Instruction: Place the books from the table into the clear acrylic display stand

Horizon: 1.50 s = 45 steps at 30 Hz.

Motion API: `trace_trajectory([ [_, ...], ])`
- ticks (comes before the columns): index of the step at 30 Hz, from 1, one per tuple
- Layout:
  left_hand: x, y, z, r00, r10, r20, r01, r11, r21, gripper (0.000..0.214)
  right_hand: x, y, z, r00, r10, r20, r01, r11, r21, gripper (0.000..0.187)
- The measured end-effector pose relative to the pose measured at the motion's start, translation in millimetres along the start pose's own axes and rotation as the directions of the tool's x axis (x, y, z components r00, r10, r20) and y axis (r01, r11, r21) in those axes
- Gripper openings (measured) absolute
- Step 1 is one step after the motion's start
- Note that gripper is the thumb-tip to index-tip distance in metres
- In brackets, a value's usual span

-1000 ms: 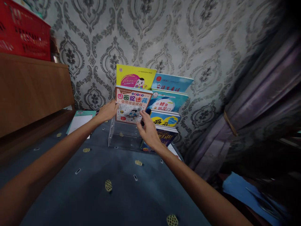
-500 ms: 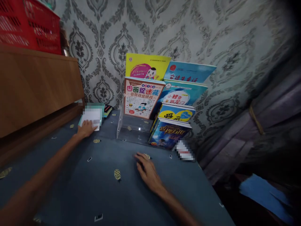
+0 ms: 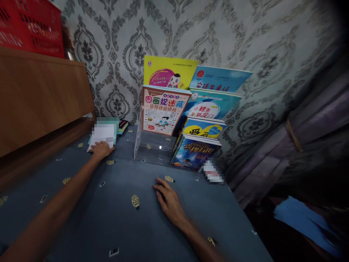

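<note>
At the left, my left hand point(image 3: 102, 149) rests on the near edge of a white-covered book or booklet point(image 3: 102, 134), its fingers apart. That book lies on top of a stack with a green-edged one; the upper part is pixelated. My right hand point(image 3: 169, 202) lies palm down on the dark blue tablecloth point(image 3: 120, 214), fingers loosely spread and holding nothing. Beyond it stands a clear acrylic book rack point(image 3: 152, 154). Its tiers hold a brown-framed picture book point(image 3: 165, 112), a yellow book point(image 3: 169, 71), blue books point(image 3: 204, 109) and a dark blue book point(image 3: 195, 154).
A wooden cabinet point(image 3: 43, 98) with a red plastic basket point(image 3: 32, 27) on top stands at the left. Patterned wallpaper is behind the rack. A pixelated white item point(image 3: 213, 171) lies right of the rack. A tied grey curtain point(image 3: 275, 149) hangs at the right, near blue cloth point(image 3: 305, 222).
My left hand has slid slightly toward the near edge of the white book. My right hand stays about where it was. The view has shifted slightly.
</note>
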<state>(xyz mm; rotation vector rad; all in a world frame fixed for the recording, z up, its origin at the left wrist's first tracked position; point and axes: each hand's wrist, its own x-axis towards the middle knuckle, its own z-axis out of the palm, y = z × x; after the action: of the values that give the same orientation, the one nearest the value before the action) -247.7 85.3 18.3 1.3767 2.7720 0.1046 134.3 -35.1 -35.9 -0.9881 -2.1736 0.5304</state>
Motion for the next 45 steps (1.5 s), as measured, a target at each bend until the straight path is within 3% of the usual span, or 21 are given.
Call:
trace_trajectory([
  [6,-11,6,-18.2,0.977,0.209,-0.038,-0.207,0.976,0.064,0.05,3,-1,-2,0.999,0.021,0.027,-0.022,1.0,0.019,0.033],
  [12,-33,-22,-61.8,0.935,0.349,-0.056,-0.331,0.92,0.212,0.045,3,1,-1,1.0,-0.011,0.028,0.011,1.0,0.015,0.032],
  [15,-62,-28,-63.5,0.909,0.416,0.009,-0.403,0.875,0.269,0.042,2,5,2,0.999,-0.027,0.04,0.027,1.0,-0.005,0.032],
  [18,-110,-28,-51.1,0.865,0.488,0.116,-0.5,0.817,0.288,0.036,2,7,3,0.998,-0.044,0.034,0.045,0.999,-0.025,0.032],
  [21,-171,-27,-42.8,0.715,0.653,0.252,-0.699,0.649,0.301,0.04,3,7,2,0.997,-0.055,0.059,0.057,0.998,-0.033,0.032],
  [23,-206,-29,-44.4,0.618,0.719,0.318,-0.785,0.585,0.204,0.036,3,6,1,0.996,-0.056,0.071,0.059,0.998,-0.033,0.032],
  [25,-228,-33,-48.9,0.489,0.808,0.329,-0.861,0.508,0.031,0.037,3,5,1,0.997,-0.053,0.064,0.055,0.998,-0.033,0.032],
  [27,-231,-38,-51.0,0.401,0.869,0.29,-0.88,0.453,-0.143,0.044,4,4,1,0.997,-0.053,0.058,0.055,0.998,-0.034,0.031],
  [29,-216,-43,-46.0,0.407,0.884,0.231,-0.857,0.457,-0.238,0.047,4,3,0,0.996,-0.058,0.064,0.06,0.998,-0.035,0.032],
  [30,-204,-44,-40.0,0.445,0.875,0.192,-0.843,0.482,-0.24,0.049,4,2,0,0.996,-0.062,0.071,0.065,0.997,-0.036,0.032],
  [32,-178,-45,-22.1,0.582,0.811,0.058,-0.797,0.583,-0.157,0.052,5,1,0,0.995,-0.067,0.077,0.07,0.997,-0.044,0.032],
  [33,-167,-45,-11.0,0.629,0.778,0.007,-0.772,0.625,-0.112,0.053,5,1,0,0.995,-0.067,0.075,0.07,0.996,-0.052,0.032],
  [35,-154,-42,12.0,0.67,0.741,-0.043,-0.742,0.669,-0.039,0.059,5,2,1,0.995,-0.067,0.069,0.071,0.995,-0.065,0.032],
  [37,-158,-35,31.3,0.65,0.758,-0.053,-0.759,0.651,-0.002,0.064,5,2,1,0.995,-0.073,0.07,0.077,0.995,-0.069,0.033],
  [40,-189,-18,44.3,0.566,0.82,-0.086,-0.82,0.57,0.038,0.067,5,-1,1,0.995,-0.088,0.056,0.092,0.993,-0.077,0.033],
  [43,-225,4,36.4,0.544,0.832,-0.112,-0.828,0.553,0.087,0.064,7,-9,5,0.991,-0.127,0.033,0.13,0.985,-0.111,0.035],
  [45,-236,18,25.5,0.522,0.847,-0.102,-0.841,0.531,0.102,0.05,9,-17,9,0.984,-0.166,0.059,0.173,0.976,-0.13,0.04],
])
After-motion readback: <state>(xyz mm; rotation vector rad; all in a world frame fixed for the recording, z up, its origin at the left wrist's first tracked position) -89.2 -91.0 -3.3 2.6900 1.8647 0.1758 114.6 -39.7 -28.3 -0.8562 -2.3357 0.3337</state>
